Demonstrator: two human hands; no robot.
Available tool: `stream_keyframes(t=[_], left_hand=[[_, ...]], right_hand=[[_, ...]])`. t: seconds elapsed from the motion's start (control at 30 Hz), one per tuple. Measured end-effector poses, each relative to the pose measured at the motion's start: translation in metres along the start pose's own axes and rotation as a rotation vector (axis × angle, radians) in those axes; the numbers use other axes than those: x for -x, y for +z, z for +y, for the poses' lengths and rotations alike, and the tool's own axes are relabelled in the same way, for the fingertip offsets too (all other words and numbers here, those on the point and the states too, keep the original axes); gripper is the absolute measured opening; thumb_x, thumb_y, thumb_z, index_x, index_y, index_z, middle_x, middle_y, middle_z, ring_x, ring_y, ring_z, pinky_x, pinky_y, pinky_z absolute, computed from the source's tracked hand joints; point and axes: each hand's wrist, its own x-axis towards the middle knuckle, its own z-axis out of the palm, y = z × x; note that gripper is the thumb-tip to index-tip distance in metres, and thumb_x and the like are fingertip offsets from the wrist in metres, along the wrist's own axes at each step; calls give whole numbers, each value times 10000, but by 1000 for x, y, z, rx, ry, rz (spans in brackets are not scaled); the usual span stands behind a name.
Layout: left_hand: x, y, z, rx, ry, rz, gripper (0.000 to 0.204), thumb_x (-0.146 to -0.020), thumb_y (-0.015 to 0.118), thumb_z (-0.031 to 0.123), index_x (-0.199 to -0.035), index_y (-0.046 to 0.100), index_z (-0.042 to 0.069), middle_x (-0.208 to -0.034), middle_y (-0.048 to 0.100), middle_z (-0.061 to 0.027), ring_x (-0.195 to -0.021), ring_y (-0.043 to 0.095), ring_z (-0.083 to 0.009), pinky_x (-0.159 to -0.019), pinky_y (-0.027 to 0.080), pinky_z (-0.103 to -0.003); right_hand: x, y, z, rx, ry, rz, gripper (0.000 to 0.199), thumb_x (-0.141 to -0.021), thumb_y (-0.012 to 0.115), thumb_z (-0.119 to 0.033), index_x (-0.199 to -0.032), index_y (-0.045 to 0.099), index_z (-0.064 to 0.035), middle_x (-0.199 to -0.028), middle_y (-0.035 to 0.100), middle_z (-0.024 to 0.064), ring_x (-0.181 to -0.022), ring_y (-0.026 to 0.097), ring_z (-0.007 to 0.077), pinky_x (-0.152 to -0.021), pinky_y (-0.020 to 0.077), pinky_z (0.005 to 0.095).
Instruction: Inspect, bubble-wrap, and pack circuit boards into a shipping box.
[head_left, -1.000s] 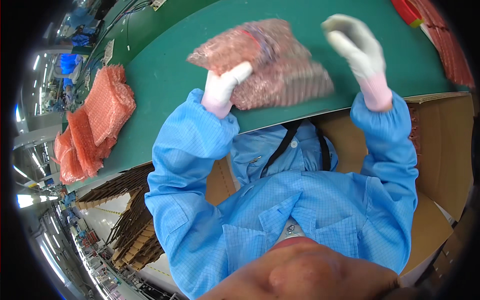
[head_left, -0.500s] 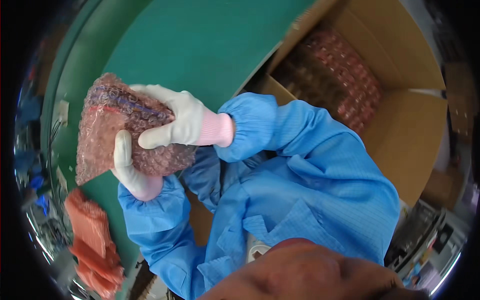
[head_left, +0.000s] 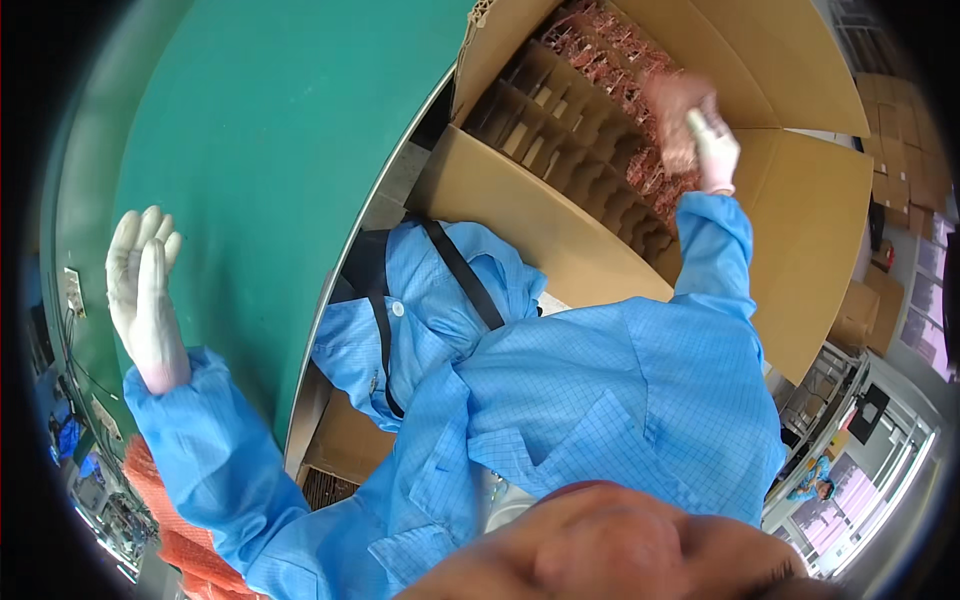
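Right hand: the right hand (head_left: 712,140), in a white glove, is closed round a pink bubble-wrap packet (head_left: 672,112) and holds it over the open cardboard box (head_left: 800,210); the picture is blurred there, so how tight the grasp is cannot be told.
Left hand: the left hand (head_left: 145,290), also white-gloved, is spread flat with fingers straight, holding nothing, above the green table (head_left: 280,150).
Packet's place: just above the pink packets (head_left: 610,50) already standing in the divider cells, at the box's far side from the body.
Direction: the packet lies directly under and beyond the right palm; the empty cardboard divider cells (head_left: 560,140) run from it toward the table edge.
Long axis: blurred; seems to point down into the cells.
Nearer hand: the right, touching it; the left is well apart, across the table.
Counts: one packet in hand; one box; the packed ones too crowded to count; orange-pink packets (head_left: 190,540) lie piled by the left elbow, number unclear.
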Motion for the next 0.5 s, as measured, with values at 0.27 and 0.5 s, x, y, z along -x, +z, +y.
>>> stream_keyframes(t=[0.27,0.5], left_hand=[[2,-23,-17,-244,-134,-115,442,-879,526,163,-1244,386,-42,-1215,471,-175,-1123,477,-242,-947,401,-331],[2,-16,-12,-274,-178,-135,450,-877,527,170,-1251,385,-36,-1209,473,-167,-1120,477,-243,-951,391,-331]], right_hand=[[-19,34,148,636,317,-515,666,-654,710,-459,-1080,581,37,-1060,605,177,-1008,572,268,-866,421,329],[-31,111,141,1103,416,-642,545,-720,668,-403,-1110,575,-34,-1164,550,153,-1104,509,289,-915,416,381]])
